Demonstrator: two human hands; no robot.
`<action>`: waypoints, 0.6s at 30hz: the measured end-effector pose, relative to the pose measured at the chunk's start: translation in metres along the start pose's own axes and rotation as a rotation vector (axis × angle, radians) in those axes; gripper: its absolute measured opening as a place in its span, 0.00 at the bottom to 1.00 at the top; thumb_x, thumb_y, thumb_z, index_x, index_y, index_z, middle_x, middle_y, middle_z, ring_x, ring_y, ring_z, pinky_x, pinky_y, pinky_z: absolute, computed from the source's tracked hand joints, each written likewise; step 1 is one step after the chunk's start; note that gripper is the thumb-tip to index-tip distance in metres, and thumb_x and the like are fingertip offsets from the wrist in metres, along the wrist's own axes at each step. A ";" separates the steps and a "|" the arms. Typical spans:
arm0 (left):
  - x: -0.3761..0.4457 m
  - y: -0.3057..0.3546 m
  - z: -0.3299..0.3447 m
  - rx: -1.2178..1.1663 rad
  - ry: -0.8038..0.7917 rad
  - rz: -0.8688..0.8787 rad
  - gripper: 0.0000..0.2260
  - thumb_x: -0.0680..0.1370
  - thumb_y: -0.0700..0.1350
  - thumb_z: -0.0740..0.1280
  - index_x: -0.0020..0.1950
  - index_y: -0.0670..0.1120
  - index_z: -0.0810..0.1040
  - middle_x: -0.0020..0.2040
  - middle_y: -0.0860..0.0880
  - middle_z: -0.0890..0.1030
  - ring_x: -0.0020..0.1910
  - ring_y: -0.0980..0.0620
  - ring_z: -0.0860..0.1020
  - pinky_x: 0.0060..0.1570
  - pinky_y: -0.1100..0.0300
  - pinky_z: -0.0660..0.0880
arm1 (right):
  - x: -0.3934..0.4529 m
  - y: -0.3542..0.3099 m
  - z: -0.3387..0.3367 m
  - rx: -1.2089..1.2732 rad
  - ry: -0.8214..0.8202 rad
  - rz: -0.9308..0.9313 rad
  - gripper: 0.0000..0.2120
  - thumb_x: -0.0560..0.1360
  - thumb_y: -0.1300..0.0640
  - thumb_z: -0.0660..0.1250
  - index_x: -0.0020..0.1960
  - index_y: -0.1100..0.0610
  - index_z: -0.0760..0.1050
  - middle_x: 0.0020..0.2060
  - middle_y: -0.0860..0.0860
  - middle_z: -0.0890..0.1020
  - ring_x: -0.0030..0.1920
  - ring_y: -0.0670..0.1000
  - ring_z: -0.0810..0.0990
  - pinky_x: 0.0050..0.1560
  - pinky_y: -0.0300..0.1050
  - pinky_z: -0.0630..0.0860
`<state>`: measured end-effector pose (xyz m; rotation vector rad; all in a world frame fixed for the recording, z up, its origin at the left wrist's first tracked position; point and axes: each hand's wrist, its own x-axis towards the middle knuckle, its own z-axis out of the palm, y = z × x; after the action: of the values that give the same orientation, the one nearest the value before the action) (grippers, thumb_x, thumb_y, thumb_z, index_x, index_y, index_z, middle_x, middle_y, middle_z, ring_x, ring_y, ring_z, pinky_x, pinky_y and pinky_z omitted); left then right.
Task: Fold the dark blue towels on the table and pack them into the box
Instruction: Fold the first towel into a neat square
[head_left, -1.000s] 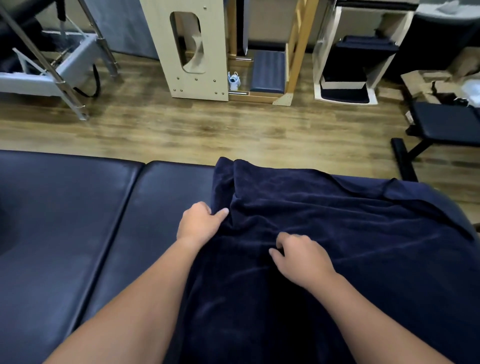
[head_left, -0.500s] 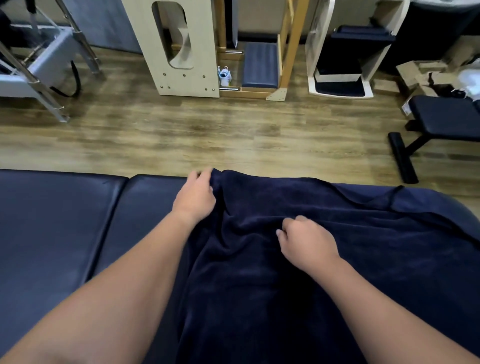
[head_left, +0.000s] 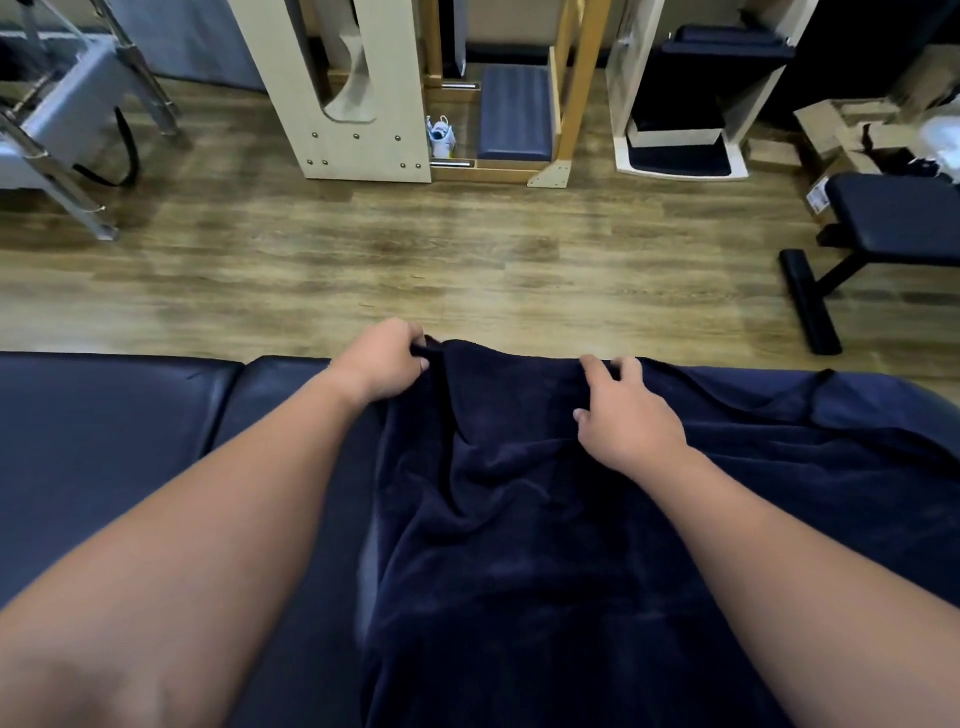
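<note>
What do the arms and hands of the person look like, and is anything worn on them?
Both forearms are bare right up to the bottom edge of the picture: no sleeves are visible. The left hand and the right hand wear no gloves, and no watch, bracelet or ring can be seen. The fingernails that show are short and unpainted.
</note>
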<state>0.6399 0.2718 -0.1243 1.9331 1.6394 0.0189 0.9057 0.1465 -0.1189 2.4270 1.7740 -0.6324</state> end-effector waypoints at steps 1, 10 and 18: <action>-0.001 -0.003 -0.005 -0.078 0.068 -0.059 0.08 0.77 0.40 0.69 0.39 0.48 0.75 0.38 0.46 0.80 0.44 0.42 0.81 0.43 0.56 0.74 | 0.001 0.001 0.000 0.002 0.008 0.008 0.24 0.82 0.50 0.61 0.76 0.47 0.58 0.74 0.52 0.58 0.47 0.63 0.77 0.42 0.53 0.74; -0.059 0.056 0.016 0.236 0.344 0.142 0.11 0.75 0.40 0.63 0.57 0.42 0.75 0.55 0.41 0.74 0.52 0.36 0.76 0.45 0.48 0.71 | -0.012 0.003 0.010 0.073 0.061 -0.010 0.25 0.83 0.53 0.59 0.77 0.50 0.57 0.78 0.52 0.52 0.48 0.60 0.75 0.46 0.51 0.72; -0.112 0.146 0.110 0.548 -0.096 0.255 0.35 0.74 0.63 0.69 0.75 0.54 0.58 0.71 0.37 0.58 0.68 0.33 0.62 0.57 0.38 0.72 | -0.055 0.068 0.011 -0.048 0.185 0.018 0.22 0.81 0.45 0.61 0.74 0.47 0.66 0.74 0.48 0.65 0.70 0.56 0.65 0.65 0.57 0.67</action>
<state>0.7860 0.1152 -0.1095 2.4949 1.4203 -0.4580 0.9521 0.0708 -0.1213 2.5390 1.8065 -0.3693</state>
